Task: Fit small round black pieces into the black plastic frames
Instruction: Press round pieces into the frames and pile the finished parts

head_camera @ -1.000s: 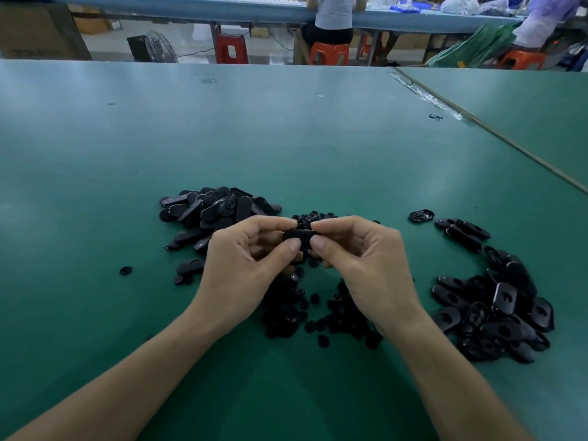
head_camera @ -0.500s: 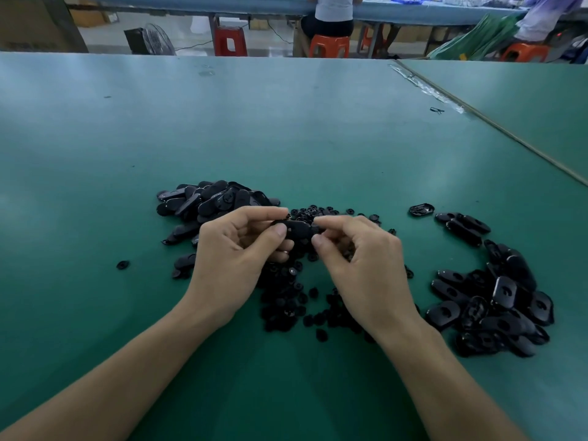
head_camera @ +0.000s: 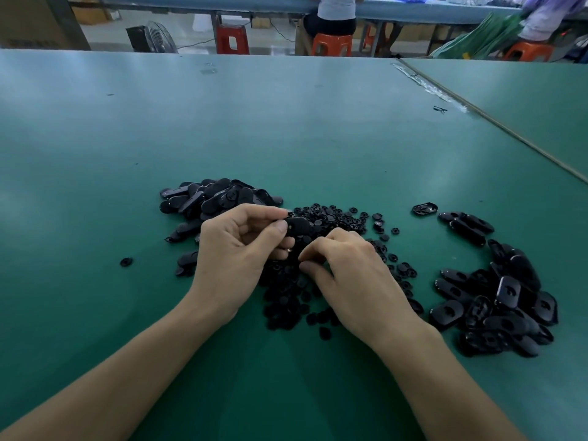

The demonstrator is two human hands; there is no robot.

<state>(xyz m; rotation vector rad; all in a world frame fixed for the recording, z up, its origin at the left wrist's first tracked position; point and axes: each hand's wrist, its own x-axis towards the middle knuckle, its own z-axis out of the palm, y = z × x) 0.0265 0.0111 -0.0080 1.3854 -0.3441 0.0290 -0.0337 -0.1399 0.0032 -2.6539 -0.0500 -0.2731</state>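
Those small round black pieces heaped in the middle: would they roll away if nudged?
Probably not far: the small round black pieces look flat and lie on their faces. Likely light, as they heap loosely on the green table.

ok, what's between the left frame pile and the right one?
Head view: the heap of small round black pieces, both hands over it. Left hand holds one frame; right hand is down in the heap, fingers curled.

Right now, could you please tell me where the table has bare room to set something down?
The far table beyond the left frame pile and round pieces is bare. So are the left side past the stray piece and both near corners. Crowded: around the left hand holding a frame, the right hand, and the right frame pile.
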